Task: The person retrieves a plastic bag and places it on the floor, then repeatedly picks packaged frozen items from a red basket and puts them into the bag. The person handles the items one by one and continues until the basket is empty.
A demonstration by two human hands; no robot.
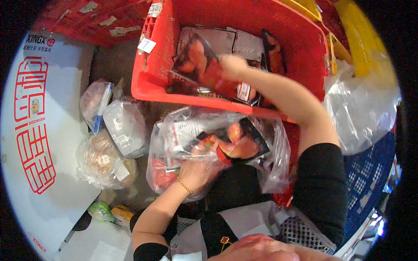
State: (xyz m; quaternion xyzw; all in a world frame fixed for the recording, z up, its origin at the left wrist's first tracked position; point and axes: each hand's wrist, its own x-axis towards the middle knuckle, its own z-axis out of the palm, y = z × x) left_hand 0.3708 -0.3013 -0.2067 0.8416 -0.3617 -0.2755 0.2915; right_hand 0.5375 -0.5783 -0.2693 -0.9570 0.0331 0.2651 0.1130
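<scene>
A large red plastic crate (196, 101) holds several flat food packets with dark, reddish printing and some grey-white packs (248, 45). My right hand (232, 67), blurred, reaches inside it beside a printed packet (196, 58); whether the fingers grip it is unclear. Below the crate's near wall lies a clear plastic bag (277, 156) with a dark packet showing orange-red food (243, 140) and red and white packs inside. My left hand (199, 163), with a gold bead bracelet at the wrist, is at this bag, its fingers partly covered by film; its hold cannot be made out.
To the left lie a grey-wrapped parcel (125, 127), a bagged round item (104, 160) and a blue-edged pack (96, 104). Beyond them is a white box (65, 107) with red printing. A green packet (100, 211) lies lower left. Clear plastic film (359, 111) hangs at right near yellow crates.
</scene>
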